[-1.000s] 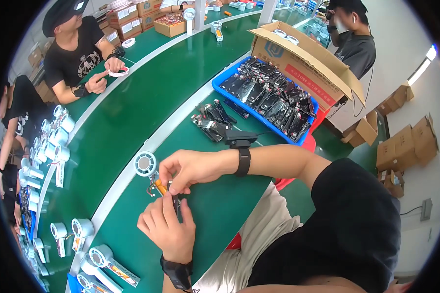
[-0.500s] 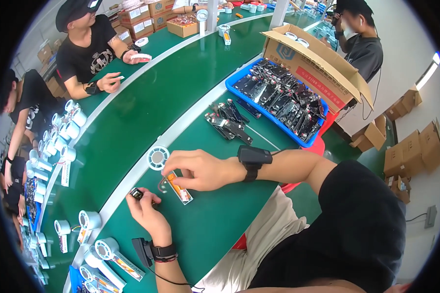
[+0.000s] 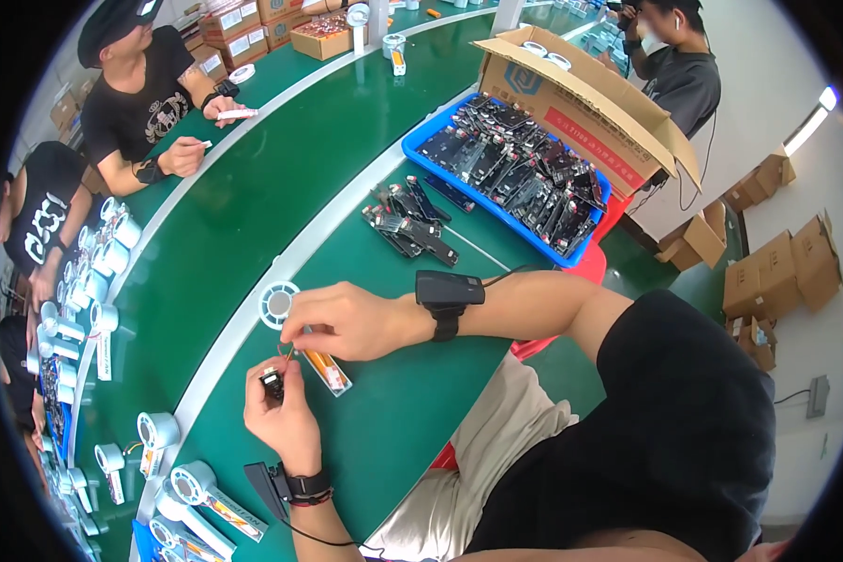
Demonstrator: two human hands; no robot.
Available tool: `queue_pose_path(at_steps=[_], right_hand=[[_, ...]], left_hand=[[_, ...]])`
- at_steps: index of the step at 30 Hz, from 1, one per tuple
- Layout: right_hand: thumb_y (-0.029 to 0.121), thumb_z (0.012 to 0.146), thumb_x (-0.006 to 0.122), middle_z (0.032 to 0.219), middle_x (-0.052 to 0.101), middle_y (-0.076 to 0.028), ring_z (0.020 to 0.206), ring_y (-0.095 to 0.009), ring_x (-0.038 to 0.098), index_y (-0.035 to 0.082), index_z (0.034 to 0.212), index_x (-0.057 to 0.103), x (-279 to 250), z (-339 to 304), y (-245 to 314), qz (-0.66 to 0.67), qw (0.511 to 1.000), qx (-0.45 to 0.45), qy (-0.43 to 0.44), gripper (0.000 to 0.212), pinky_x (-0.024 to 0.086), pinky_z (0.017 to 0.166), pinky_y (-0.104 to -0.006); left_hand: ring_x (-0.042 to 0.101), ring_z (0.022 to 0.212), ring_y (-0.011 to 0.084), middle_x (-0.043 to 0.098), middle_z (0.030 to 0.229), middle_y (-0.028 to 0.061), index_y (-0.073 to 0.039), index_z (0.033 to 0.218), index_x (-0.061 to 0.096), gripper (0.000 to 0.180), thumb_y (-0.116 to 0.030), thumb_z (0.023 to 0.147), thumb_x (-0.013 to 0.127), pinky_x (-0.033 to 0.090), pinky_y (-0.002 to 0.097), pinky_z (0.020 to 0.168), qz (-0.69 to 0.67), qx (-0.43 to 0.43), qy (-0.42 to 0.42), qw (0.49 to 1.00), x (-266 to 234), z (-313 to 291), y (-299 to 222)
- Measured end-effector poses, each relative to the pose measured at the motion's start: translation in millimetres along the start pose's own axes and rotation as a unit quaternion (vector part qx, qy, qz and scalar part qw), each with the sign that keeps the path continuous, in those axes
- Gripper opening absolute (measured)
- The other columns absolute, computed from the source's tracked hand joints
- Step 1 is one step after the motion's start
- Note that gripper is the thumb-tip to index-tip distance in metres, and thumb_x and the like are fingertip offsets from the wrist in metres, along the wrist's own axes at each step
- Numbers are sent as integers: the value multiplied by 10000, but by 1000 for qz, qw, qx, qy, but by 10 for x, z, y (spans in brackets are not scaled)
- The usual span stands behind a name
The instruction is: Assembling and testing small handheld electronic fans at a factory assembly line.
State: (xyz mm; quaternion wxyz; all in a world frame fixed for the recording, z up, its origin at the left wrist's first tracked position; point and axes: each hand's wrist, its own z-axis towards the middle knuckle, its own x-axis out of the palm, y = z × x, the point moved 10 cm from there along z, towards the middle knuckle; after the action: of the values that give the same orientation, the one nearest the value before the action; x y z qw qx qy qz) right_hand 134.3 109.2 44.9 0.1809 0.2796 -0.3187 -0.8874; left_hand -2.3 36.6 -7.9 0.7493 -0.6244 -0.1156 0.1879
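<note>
A white handheld fan (image 3: 277, 305) lies on the green table, its round grille facing up and its handle uncovered. Inside the handle shows an orange battery-like part (image 3: 324, 368). My right hand (image 3: 351, 321) reaches over the fan from the right, its fingertips pinched on thin reddish wires (image 3: 287, 349). Just left of it, my left hand (image 3: 286, 420) grips a small black circuit board (image 3: 272, 383) between thumb and fingers. The two sets of fingertips nearly meet at the wires; whether wires and board touch is too small to tell.
Loose black parts (image 3: 407, 225) lie beyond my right wrist. A blue tray (image 3: 571, 262) of similar parts stands behind, beside an open cardboard box (image 3: 590, 122). Several fans (image 3: 197, 487) stand at lower left. Across the green conveyor (image 3: 244, 197) sits a person (image 3: 150, 103) in black.
My right hand's fingertips have moved from the fan's handle to the wires. My left hand has turned and come closer, bringing the board to them. The whole view has shifted slightly.
</note>
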Motion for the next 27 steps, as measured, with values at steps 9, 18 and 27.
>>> queue_pose_path(at_steps=[9,18,27], right_hand=[[37,853,698,857,598,-61,655,-156,618,28,968,656,28,-104,-65,90,988,125,26,123,489,582,-309],[116,877,743,876,604,-60,661,-173,654,59,1019,675,73,-44,118,-68,997,-14,45,167,536,565,-298],[46,823,762,970,677,-76,713,-201,682,52,1079,701,119,-62,288,-61,996,-19,56,263,560,593,-298]], left_hand=[[606,735,97,665,918,56,25,977,650,80,18,906,686,494,221,672,-19,-51,-18,998,-55,-20,30],[643,726,123,674,898,54,17,1011,656,130,-42,905,705,485,220,622,-123,-69,0,990,-207,50,173],[594,733,63,669,838,6,20,975,682,77,9,900,696,472,213,663,-124,-98,97,983,120,-99,34]])
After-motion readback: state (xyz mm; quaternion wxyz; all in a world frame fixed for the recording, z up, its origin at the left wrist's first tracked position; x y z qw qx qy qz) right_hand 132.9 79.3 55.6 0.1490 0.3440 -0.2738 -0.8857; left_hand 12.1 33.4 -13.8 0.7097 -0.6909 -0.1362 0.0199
